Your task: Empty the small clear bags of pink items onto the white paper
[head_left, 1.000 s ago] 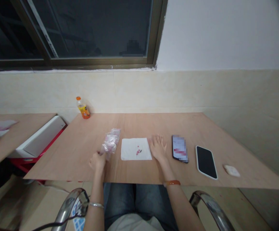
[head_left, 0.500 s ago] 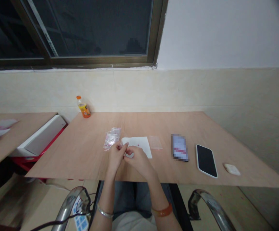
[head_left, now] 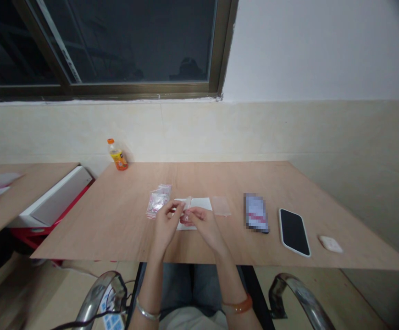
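Note:
My left hand (head_left: 167,223) and my right hand (head_left: 206,225) meet over a white sheet of paper (head_left: 202,203). Their fingertips pinch a small clear plastic bag (head_left: 188,202) between them, partly hidden by the fingers. Something reddish shows at the fingertips, and I cannot make out whether it is part of the bag. A pile of clear plastic bags (head_left: 158,200) with pinkish edges lies to the left of the paper. Against the paper's right side, a single flat clear bag (head_left: 221,206) rests on the table.
On the wooden table (head_left: 117,229), a phone with a lit, blurred screen (head_left: 256,213), a white-edged phone with a dark screen (head_left: 294,232) and a small white case (head_left: 330,244) lie to the right. An orange drink bottle (head_left: 119,158) stands at the back left.
The hands have spread slightly apart, and a clear bag now shows between the fingertips. The right hand's fingers have straightened somewhat. The view has shifted a little.

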Motion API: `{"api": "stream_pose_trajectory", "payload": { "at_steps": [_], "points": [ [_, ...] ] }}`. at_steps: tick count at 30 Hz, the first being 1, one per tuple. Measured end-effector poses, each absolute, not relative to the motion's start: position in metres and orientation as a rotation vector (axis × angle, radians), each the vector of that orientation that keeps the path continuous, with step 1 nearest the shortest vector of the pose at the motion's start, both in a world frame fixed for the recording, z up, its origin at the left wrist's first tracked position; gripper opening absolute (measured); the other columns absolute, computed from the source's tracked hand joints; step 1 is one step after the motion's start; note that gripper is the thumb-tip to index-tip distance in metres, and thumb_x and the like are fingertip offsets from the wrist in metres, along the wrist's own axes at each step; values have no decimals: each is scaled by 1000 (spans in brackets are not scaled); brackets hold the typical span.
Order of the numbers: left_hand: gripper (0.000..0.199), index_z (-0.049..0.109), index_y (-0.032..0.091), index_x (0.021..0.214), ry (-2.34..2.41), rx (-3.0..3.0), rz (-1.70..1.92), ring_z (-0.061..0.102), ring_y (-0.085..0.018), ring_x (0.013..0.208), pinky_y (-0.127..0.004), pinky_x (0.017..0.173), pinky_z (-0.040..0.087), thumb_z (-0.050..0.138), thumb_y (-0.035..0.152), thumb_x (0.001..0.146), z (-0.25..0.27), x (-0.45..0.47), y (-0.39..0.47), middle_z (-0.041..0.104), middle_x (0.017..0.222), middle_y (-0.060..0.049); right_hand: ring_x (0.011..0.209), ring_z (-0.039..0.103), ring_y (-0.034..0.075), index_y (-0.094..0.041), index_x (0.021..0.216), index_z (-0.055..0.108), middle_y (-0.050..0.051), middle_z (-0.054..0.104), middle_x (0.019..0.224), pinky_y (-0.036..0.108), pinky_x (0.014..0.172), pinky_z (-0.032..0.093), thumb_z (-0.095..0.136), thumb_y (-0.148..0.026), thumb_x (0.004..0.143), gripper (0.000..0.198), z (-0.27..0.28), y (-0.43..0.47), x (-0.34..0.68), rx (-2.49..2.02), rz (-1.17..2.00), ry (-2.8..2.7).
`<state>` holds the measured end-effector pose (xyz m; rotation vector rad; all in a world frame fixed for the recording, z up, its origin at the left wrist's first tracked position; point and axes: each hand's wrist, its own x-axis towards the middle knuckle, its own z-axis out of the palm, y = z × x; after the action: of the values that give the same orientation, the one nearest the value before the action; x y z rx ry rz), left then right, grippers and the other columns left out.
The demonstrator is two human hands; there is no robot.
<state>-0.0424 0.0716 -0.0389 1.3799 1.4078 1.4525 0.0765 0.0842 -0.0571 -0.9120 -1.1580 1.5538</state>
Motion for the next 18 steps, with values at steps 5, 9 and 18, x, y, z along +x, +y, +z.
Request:
{"api": "stream_pose_trajectory", "payload": {
  "at_steps": [5, 9, 18],
  "points": [
    [19, 70, 16, 79, 1306, 1428, 1367, 62, -17, 77, -25, 73, 47, 61, 33, 75, -36, -43, 68, 71, 79, -4, 60, 63, 16, -15, 67, 64, 4, 68, 67, 30, 60, 53, 74, -42, 60, 30, -49, 82, 83, -883, 1667, -1022],
    [21, 71, 16, 82, 1281, 1431, 1341, 63, -18, 80, -26, 76, 48, 59, 32, 78, -37, -42, 68, 71, 84, -5, 69, 66, 18, -14, 77, 66, 7, 70, 78, 31, 63, 54, 69, -44, 67, 32, -45, 79, 87, -810, 1737, -1001],
    [26, 72, 16, 84, 1320, 1477, 1281, 64, -19, 77, -26, 72, 48, 57, 36, 79, -33, -41, 65, 72, 81, -5, 65, 67, 20, -11, 83, 66, 11, 70, 75, 35, 64, 55, 64, -46, 72, 37, -48, 81, 92, -777, 1881, -928]
  ]
}}
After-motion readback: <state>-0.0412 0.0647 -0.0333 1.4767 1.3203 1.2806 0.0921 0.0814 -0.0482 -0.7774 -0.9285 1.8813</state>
